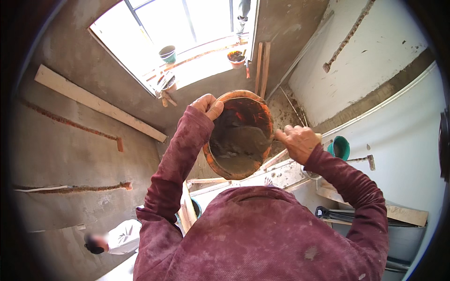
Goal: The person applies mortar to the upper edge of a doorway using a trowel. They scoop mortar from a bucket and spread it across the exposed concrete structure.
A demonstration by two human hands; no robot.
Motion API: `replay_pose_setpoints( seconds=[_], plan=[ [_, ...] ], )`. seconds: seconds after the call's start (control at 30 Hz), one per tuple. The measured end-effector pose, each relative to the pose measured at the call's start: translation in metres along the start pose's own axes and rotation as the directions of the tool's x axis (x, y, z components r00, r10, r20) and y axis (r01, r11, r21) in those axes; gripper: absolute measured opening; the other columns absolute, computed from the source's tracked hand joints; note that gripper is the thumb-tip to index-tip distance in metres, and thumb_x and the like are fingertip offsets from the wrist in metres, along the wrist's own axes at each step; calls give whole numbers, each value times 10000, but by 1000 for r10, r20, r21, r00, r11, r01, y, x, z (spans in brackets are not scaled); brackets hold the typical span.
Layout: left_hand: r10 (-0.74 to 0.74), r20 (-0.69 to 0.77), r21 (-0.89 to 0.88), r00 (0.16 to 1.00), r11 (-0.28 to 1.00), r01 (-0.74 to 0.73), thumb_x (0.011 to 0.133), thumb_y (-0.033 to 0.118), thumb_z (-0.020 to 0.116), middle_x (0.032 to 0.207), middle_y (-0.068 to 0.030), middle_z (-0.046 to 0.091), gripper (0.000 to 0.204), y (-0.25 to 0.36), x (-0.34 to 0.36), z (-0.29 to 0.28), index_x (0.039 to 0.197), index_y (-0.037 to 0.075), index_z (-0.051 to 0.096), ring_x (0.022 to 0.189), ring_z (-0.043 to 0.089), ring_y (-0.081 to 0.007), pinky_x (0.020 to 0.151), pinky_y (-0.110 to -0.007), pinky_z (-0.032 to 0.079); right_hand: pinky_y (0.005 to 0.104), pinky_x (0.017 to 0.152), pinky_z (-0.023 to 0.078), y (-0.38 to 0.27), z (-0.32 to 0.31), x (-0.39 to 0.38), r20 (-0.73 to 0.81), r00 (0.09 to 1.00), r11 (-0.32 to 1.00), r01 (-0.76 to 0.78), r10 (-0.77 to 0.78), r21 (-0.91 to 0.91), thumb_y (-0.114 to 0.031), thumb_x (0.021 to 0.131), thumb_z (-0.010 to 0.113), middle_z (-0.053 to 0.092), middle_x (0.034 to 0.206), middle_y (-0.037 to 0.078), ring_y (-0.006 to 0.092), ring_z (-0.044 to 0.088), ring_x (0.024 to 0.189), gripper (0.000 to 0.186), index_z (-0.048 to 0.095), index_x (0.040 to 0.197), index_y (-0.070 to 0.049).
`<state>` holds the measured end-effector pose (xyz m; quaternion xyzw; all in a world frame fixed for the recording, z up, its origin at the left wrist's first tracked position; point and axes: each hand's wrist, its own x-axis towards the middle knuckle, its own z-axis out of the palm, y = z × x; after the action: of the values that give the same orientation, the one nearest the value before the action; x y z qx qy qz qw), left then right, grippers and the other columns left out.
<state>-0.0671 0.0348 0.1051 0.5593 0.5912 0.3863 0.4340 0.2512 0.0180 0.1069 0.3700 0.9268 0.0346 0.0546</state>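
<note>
An orange bucket (240,93) with grey wet mortar (241,146) inside is tilted in front of me, its mouth toward my view. My left hand (208,107) grips its upper left rim, thumb over the edge. Just off the right rim, my right hand (299,142) is closed around a hand tool, whose pale handle end (319,136) pokes out past the little-finger side. The tool's working end cannot be made out. Both sleeves are maroon and dusty.
Ahead, a bright window's sill holds a green bucket (167,55) and an orange one (236,59). Wooden boards (265,70) lean on the wall beside it. A teal bucket (339,148) stands right, over planks (290,172). Another person (123,238) is at lower left.
</note>
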Motion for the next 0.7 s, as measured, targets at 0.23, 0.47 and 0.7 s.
replay_pose_setpoints(
  seconds=[0.23,0.47,0.7],
  plan=[
    [32,-38,-65,999,997,-34,1000,339,593,699,-4,479,327,11,14,4,858,45,568,672,436,-118,619,-326,402,460,628,543,-31,35,18,-66,998,959,7,12,283,-156,825,654,614,909,133,340,674,756,289,547,1090,-120],
    [134,-19,108,991,986,-131,969,272,584,752,-146,525,291,7,-12,20,833,15,564,724,521,-247,669,-404,429,520,662,535,-59,99,21,99,995,788,-53,-9,613,-328,901,611,684,897,178,398,681,801,275,577,1094,-135],
    [-18,-150,-29,988,999,14,991,261,576,648,-34,461,289,39,-15,20,813,34,571,652,448,-132,603,-349,400,531,794,500,-7,86,-19,-118,989,734,19,84,679,-361,885,650,660,961,235,425,646,938,411,546,1181,-96]
  ],
)
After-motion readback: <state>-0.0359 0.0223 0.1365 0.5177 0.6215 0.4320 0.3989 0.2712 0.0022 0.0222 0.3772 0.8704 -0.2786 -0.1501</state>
